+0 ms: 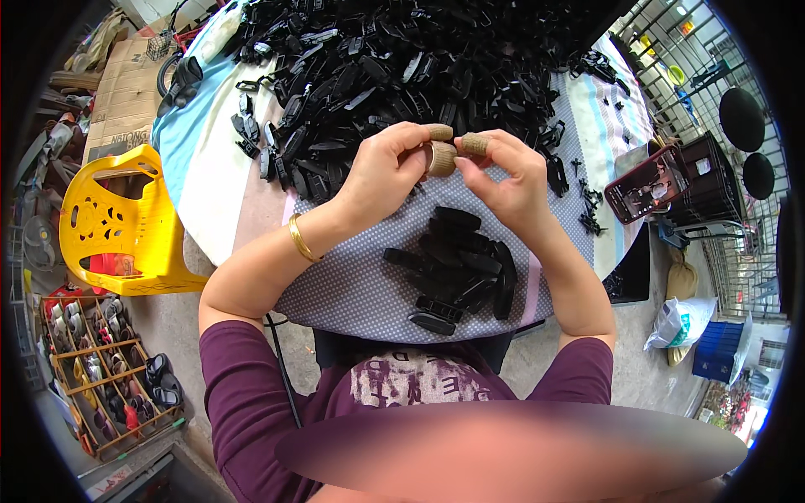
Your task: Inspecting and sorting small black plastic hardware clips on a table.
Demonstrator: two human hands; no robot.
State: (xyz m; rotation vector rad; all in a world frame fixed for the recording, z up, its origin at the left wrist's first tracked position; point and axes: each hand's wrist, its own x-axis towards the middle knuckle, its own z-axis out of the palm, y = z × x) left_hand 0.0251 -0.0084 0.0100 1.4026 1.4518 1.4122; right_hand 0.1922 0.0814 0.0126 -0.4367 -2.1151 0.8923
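Note:
My left hand (387,168) and my right hand (511,178) meet above the middle of the round table (335,289). Both are closed in a pinch, fingertips nearly touching. Tan coverings wrap some of the fingertips. Whatever lies between the fingers is too small or hidden to make out. Just beyond the hands spreads a large heap of black plastic clip-like parts (360,92), some with shiny faces. Nearer to me, below the hands, sits a smaller pile of smooth black elongated pieces (457,264).
Small black bits (591,205) lie at the table's right, beside a phone (647,183) with a lit screen. A yellow plastic chair (126,222) stands to the left, above a shoe rack (105,369). Black crates (708,180) and a metal grille line the right side.

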